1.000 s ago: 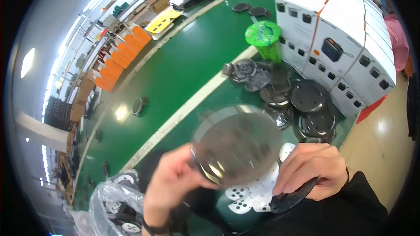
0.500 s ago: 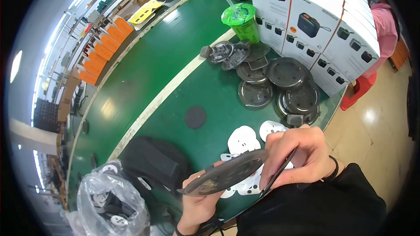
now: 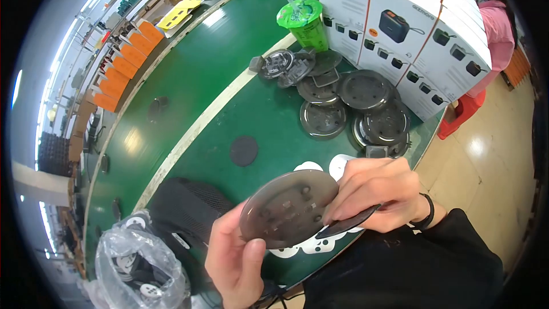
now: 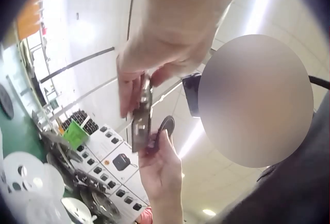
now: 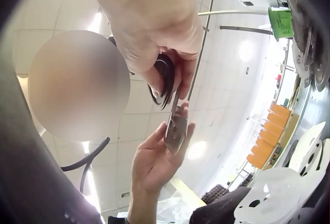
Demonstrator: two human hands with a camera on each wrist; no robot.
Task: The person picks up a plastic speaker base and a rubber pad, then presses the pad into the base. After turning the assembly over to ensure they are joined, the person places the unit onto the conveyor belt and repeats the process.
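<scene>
My left hand (image 3: 233, 257) grips a round, dark translucent disc (image 3: 289, 209) by its left edge, thumb in front; its face with small posts and holes is turned to the head view. My right hand (image 3: 380, 191) pinches a thin black round piece (image 3: 350, 221) close to the disc's right edge. In the left wrist view the disc (image 4: 142, 118) is seen nearly edge-on between both hands. In the right wrist view the black piece (image 5: 164, 80) is between thumb and fingers, just above the disc (image 5: 176, 131). White perforated sheets (image 3: 320, 244) lie partly hidden beneath the hands.
Several dark discs (image 3: 366, 90) are piled beyond my right hand, beside white printed boxes (image 3: 400, 23) and a green cup (image 3: 304, 23). A black round pad (image 3: 243, 151) lies mid-table. At the lower left are a black mesh item (image 3: 186, 206) and a plastic bag (image 3: 137, 263) of parts.
The disc was blurred, then tilted nearly edge-on, and now shows its broad face. My right hand still pinches the black piece, lower beside the disc. The head view has shifted.
</scene>
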